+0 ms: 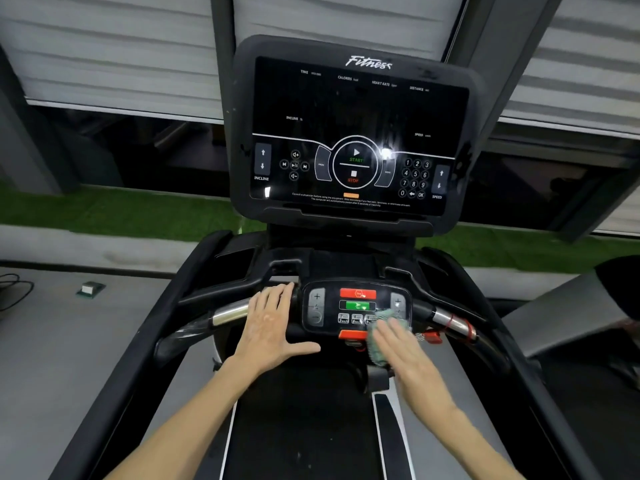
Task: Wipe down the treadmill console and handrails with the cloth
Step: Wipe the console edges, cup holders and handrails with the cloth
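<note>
Head view shows my right hand (pixel 403 344) flat on the green cloth (pixel 382 336), fingers straight and close together, pressing it on the small button panel (pixel 356 308). I could push the green go button (pixel 357 305) or knock the red safety clip (pixel 431 337) if I rub too hard. My left hand (pixel 273 323) rests open on the left handrail (pixel 230 312), fingers a bit apart, holding nothing. Farther up, the big dark console screen (pixel 356 133) looks like it needs a wipe too.
</note>
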### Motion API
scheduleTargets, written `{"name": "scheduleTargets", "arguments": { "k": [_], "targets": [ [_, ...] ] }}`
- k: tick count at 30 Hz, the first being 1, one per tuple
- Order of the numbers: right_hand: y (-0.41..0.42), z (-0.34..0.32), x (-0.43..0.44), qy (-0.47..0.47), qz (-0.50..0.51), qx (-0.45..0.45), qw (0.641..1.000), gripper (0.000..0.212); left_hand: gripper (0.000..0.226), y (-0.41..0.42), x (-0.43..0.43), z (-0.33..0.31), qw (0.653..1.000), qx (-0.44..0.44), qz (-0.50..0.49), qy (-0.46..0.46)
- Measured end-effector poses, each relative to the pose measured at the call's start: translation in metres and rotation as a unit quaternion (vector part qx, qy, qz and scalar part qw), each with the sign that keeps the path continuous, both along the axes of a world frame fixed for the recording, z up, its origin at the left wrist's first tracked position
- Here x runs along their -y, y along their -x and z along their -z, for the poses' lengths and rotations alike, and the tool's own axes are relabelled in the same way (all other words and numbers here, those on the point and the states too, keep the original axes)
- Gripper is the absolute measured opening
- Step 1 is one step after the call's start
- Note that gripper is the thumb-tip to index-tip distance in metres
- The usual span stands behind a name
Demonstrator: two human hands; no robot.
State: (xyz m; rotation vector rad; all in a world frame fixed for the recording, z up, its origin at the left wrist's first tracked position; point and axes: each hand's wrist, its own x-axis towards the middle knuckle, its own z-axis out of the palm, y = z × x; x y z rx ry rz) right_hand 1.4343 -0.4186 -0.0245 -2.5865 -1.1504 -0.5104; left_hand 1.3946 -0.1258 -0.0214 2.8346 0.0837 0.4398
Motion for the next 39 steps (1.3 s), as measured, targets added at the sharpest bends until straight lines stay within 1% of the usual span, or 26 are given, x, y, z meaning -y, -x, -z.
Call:
{"name": "scheduleTargets", "arguments": {
  "k": [2,4,6,9,11,13,15,18,21,25,28,29,31,34,37,39],
  "targets": [
    [-0.005,0.001,0.015,0.002,0.011,-0.018,1.000,0.122,0.120,0.001,0.002,-0.003,1.000,0.011,-0.004,0.012],
    [-0.003,0.003,0.006,-0.011,0.015,-0.021,1.000,0.117,0.116,0.001,0.004,-0.004,1.000,0.012,-0.008,0.011],
    [0.002,0.004,-0.023,-0.007,-0.018,-0.008,1.000,0.113,0.114,0.000,0.005,-0.003,1.000,0.010,-0.013,0.003],
    [0.009,-0.001,-0.068,0.019,-0.098,-0.008,0.995,0.105,0.112,-0.002,0.004,0.000,1.000,0.002,-0.011,-0.007],
    [0.008,-0.006,-0.071,0.037,-0.114,-0.003,0.993,0.101,0.112,-0.002,0.001,0.000,1.000,-0.001,-0.012,-0.005],
    [0.002,-0.002,-0.045,0.034,-0.097,-0.006,0.995,0.107,0.113,-0.002,0.001,-0.001,1.000,0.003,-0.015,-0.005],
    [-0.005,0.003,-0.005,0.015,-0.046,-0.026,0.998,0.114,0.113,-0.002,0.002,-0.002,1.000,0.007,-0.018,-0.001],
    [-0.016,-0.001,0.035,0.015,0.005,-0.043,0.999,0.116,0.114,-0.003,0.004,-0.003,1.000,0.012,-0.020,0.011],
    [-0.024,-0.011,0.032,0.003,0.013,-0.061,0.998,0.104,0.115,-0.003,0.003,-0.003,1.000,0.007,-0.019,0.021],
    [-0.038,-0.028,0.001,-0.096,0.041,-0.098,0.990,0.084,0.114,-0.003,0.003,-0.002,1.000,0.011,-0.018,0.020],
    [-0.044,-0.039,-0.038,-0.114,0.078,-0.083,0.987,0.075,0.113,-0.003,0.004,-0.002,0.999,0.007,-0.016,0.027],
    [-0.042,-0.042,-0.056,-0.107,0.065,-0.070,0.990,0.076,0.113,-0.003,0.004,-0.003,0.999,0.007,-0.017,0.029],
    [-0.031,-0.049,-0.095,-0.087,0.007,-0.057,0.995,0.081,0.111,-0.003,0.004,-0.002,0.999,0.008,-0.016,0.031],
    [-0.018,-0.057,-0.137,-0.047,-0.062,-0.045,0.996,0.077,0.108,-0.003,0.002,0.000,0.999,0.014,-0.008,0.042],
    [-0.025,-0.053,-0.122,-0.038,-0.091,-0.050,0.994,0.082,0.109,-0.004,0.000,0.000,0.999,0.014,-0.006,0.048],
    [-0.036,-0.043,-0.086,-0.048,-0.046,-0.065,0.996,0.091,0.110,-0.004,0.000,-0.001,0.999,0.015,-0.007,0.049]
  ]
}}
